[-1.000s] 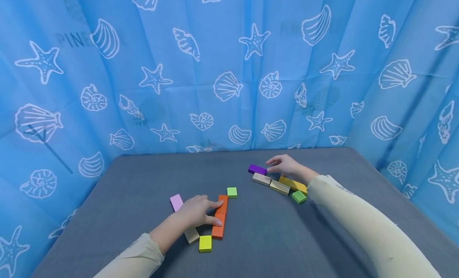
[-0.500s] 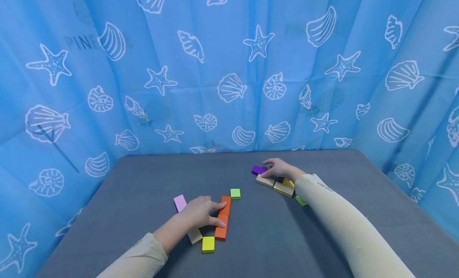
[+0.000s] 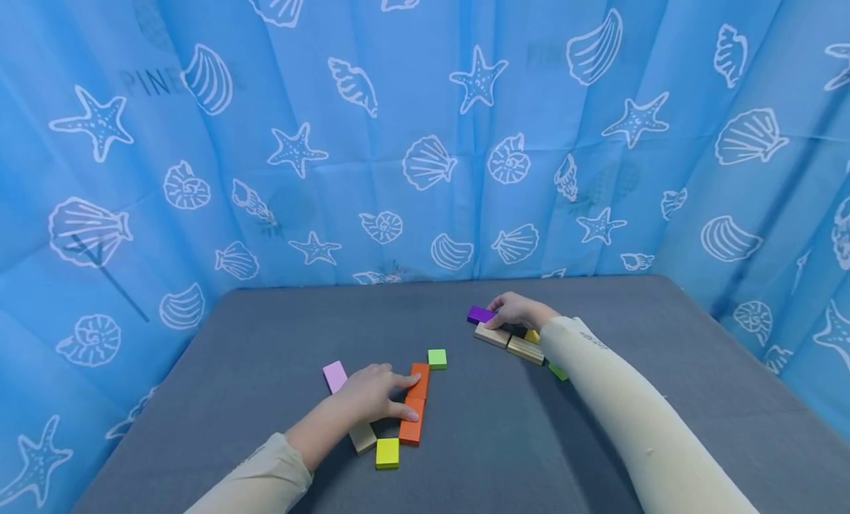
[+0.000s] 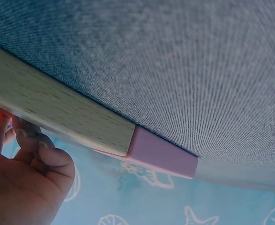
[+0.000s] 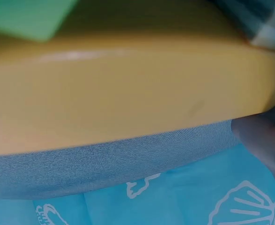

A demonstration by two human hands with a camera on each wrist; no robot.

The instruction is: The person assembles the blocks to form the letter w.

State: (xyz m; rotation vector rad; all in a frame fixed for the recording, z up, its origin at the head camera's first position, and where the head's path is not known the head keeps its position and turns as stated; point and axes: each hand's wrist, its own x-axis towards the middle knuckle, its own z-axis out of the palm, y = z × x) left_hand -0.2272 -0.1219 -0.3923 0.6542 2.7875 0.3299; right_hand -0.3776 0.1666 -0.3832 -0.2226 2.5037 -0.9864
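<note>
In the head view my left hand (image 3: 369, 393) rests over a group of blocks, index finger on one orange block (image 3: 418, 378) and thumb on the orange block (image 3: 411, 428) nearer me. Under it, partly covered, lie a pale wooden block (image 3: 362, 438) and a pink block (image 3: 335, 375). My right hand (image 3: 521, 312) pinches the right end of a purple block (image 3: 479, 314), thumb in front and fingers behind. Just in front of that thumb lies a plain wooden block (image 3: 492, 335), end to end with a second wooden block (image 3: 526, 350).
A yellow cube (image 3: 387, 453) and a lime green block (image 3: 437, 359) stand at either end of the orange pair. By the right sleeve an amber block (image 5: 128, 93) and a green block (image 3: 557, 372) are partly hidden. A blue curtain (image 3: 425, 226) hangs behind the grey table (image 3: 292, 322).
My right hand has moved a little left, from beside the purple block to around its end, its sleeve now covering more of the amber and green blocks. My left hand stays put.
</note>
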